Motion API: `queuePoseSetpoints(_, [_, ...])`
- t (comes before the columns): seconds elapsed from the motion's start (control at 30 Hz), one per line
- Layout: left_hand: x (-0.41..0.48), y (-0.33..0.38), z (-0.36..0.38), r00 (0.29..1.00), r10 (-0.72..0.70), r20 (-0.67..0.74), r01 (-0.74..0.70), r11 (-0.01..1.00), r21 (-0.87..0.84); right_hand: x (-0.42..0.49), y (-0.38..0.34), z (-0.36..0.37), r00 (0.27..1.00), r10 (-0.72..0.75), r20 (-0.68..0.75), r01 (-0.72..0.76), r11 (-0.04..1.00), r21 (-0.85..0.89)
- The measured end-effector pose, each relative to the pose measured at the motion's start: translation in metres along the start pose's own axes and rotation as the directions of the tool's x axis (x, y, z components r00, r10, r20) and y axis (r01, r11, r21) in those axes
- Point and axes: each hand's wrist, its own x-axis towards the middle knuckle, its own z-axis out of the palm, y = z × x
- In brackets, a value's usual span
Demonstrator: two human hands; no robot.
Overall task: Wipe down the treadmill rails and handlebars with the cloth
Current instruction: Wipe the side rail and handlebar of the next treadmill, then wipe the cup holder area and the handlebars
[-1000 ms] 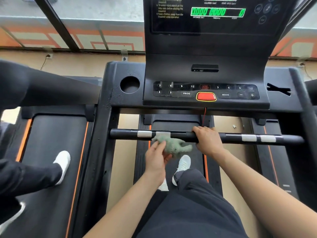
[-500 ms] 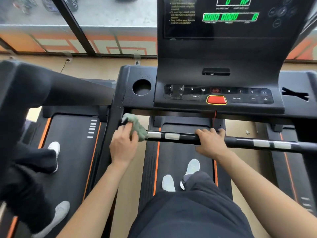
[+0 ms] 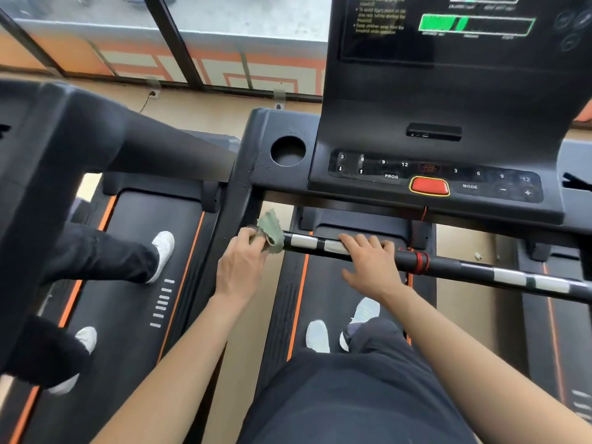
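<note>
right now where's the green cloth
In the head view, the cloth is bunched in the left hand at the handlebar left end, beside the silver plates.

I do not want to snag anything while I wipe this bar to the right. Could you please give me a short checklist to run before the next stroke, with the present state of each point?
1. Cloth held firmly: ok. The left hand grips the green cloth.
2. Cloth on the handlebar: ok, it sits at the bar's left end.
3. Path to the right free: not ok. The right hand rests on the bar at the silver sensor pads.
4. Red cord wound round the bar: not ok, the cloth may catch it.
5. Belt stopped: cannot tell. The display is lit.
</note>
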Motion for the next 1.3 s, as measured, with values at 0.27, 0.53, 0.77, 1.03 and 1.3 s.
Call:
queuePoseSetpoints(0.27, [0.019,-0.016,-0.034,0.984,-0.084,-0.154,0.063,0.988,-0.137,0.000,-0.002,0.001,1.000,0.004,-0.006,-0.004,1.000,-0.021])
queuePoseSetpoints(0.53, [0.032,-0.019,-0.013,1.000,-0.011,-0.005,0.012,0.993,0.117,-0.001,0.000,-0.001,1.000,-0.010,0.003,0.010,1.000,-0.022])
queuePoseSetpoints(0.77, [0.011,-0.012,-0.014,0.991,-0.130,-0.021,0.132,0.976,0.171,-0.001,0.003,-0.002,0.999,-0.049,-0.001,0.049,0.999,-0.003])
queuePoseSetpoints(1.03, [-0.007,0.027,-0.023,0.869,-0.431,0.241,0.478,0.858,-0.189,0.009,0.008,-0.019,0.989,-0.151,-0.005,0.145,0.939,0.311])
queuePoseSetpoints(1.3, [0.022,0.068,-0.036,0.887,-0.277,0.369,0.461,0.506,-0.729,0.062,-0.022,-0.081,0.900,-0.402,0.169,-0.048,0.292,0.955])
